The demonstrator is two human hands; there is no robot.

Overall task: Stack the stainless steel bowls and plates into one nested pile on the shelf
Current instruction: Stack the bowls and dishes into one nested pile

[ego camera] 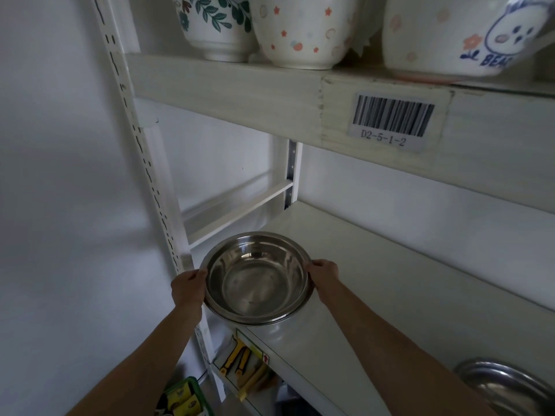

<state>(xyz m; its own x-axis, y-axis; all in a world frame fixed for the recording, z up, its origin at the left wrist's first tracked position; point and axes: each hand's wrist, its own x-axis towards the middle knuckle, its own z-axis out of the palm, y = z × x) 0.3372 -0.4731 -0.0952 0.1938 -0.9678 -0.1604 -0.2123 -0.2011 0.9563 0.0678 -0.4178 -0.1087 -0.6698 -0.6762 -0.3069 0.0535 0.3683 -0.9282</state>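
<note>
Two hands are on one steel bowl (258,277): my left hand (187,291) closes its fingers (199,273) over the left rim and my right hand (322,277) pinches the right rim, so the weight is shared and the bowl stays level. It sits at the near left corner of the shelf (375,265), part of its rim hanging past the front edge; whether its base rests on the board or is just lifted I cannot tell. A rim may show double along its near edge, so it could already be nested, but I am not sure. Inside it is empty, only reflections on the metal. Far to the right, at the near edge of the same shelf, lies a steel plate (504,385), well apart and cut off by the frame; I judge the pile has to meet it. Above, ceramic bowls (300,31) stand upright on the upper shelf (240,85), their insides hidden
</note>
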